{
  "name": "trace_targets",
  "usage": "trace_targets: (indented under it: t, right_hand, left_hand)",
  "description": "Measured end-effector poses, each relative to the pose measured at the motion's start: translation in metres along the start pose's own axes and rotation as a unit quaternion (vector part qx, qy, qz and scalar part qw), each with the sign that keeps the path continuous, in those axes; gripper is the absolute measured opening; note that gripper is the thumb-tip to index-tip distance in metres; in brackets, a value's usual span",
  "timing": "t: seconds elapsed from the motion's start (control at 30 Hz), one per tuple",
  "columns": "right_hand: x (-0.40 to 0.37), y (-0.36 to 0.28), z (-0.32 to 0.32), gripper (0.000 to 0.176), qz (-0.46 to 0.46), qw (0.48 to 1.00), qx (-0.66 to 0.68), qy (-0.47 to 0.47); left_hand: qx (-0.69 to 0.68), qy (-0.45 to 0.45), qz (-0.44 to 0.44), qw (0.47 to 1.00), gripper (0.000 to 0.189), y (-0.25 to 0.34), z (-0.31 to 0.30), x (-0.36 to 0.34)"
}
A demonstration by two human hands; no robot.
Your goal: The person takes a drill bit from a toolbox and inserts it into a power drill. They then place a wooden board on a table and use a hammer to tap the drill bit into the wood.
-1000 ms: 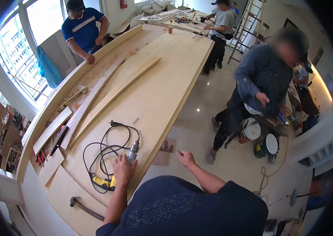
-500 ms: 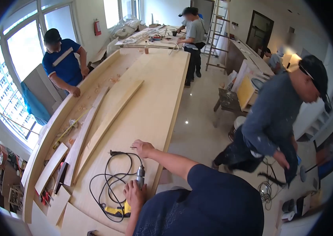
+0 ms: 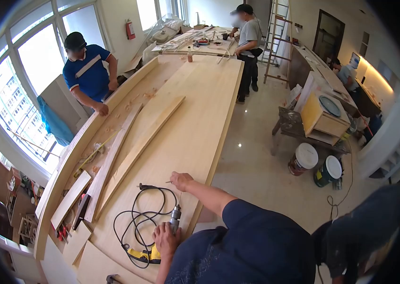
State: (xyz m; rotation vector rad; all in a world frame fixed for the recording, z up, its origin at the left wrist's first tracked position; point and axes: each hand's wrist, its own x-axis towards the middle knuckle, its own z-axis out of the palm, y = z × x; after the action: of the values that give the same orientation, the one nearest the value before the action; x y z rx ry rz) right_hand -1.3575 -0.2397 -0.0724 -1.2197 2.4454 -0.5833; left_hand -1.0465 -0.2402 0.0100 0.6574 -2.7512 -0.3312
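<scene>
A corded drill (image 3: 175,218) with a grey metal front and a yellow body lies on the pale wooden board (image 3: 200,128), its thin bit directed toward the far end. My left hand (image 3: 165,240) is wrapped over the drill's middle. Farther up, near the board's right edge, my right hand (image 3: 181,181) pinches a small thin rod that sticks out to the left. Its exact kind is too small to tell. The black cable (image 3: 136,213) lies in loops left of the drill, with its plug (image 3: 146,186) near my right hand.
Long wooden strips (image 3: 138,151) and a curved wooden rim (image 3: 79,142) lie left. A person in blue (image 3: 86,71) touches the rim. Another person (image 3: 249,40) stands beyond the board. A dark-clothed person (image 3: 365,227) is at lower right. Buckets (image 3: 306,156) stand by a low bench (image 3: 289,124).
The person on the right has moved down toward the lower right corner, uncovering the buckets. The view has shifted slightly. My left hand stays on the drill, and my right hand still pinches the rod.
</scene>
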Motion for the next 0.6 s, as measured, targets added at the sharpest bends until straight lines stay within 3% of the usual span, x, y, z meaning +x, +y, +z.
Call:
trace_targets:
  t: [0.07,0.17,0.3,0.4,0.5,0.57,0.6]
  right_hand:
    - [-0.019,-0.006,-0.012,0.019,-0.012,0.999,-0.029,0.013]
    - [-0.032,0.001,-0.002,0.022,0.046,0.992,0.087,0.078]
    - [-0.05,0.024,-0.007,0.021,0.14,0.956,0.258,0.015]
    - [-0.055,0.036,-0.008,0.017,0.226,0.896,0.371,-0.095]
    - [-0.066,0.047,-0.001,0.016,0.132,0.923,0.351,-0.084]
    - [-0.071,0.041,-0.011,0.019,0.143,0.926,0.327,-0.121]
    - [-0.077,0.027,-0.025,0.02,0.191,0.917,0.321,-0.138]
  left_hand:
    - [0.003,0.001,0.0,1.0,0.05,0.003,0.0,-0.002]
    - [0.004,-0.001,-0.009,1.0,0.05,0.004,-0.003,0.002]
    - [-0.003,0.007,-0.013,1.0,0.048,-0.001,0.004,0.002]
    - [-0.008,0.016,-0.006,1.0,0.041,0.004,-0.008,0.007]
    - [-0.017,0.013,-0.017,1.0,0.041,0.006,-0.013,0.004]
    - [-0.022,0.012,-0.017,1.0,0.042,0.003,-0.013,0.005]
    - [-0.023,0.01,-0.024,0.999,0.042,0.002,-0.013,0.004]
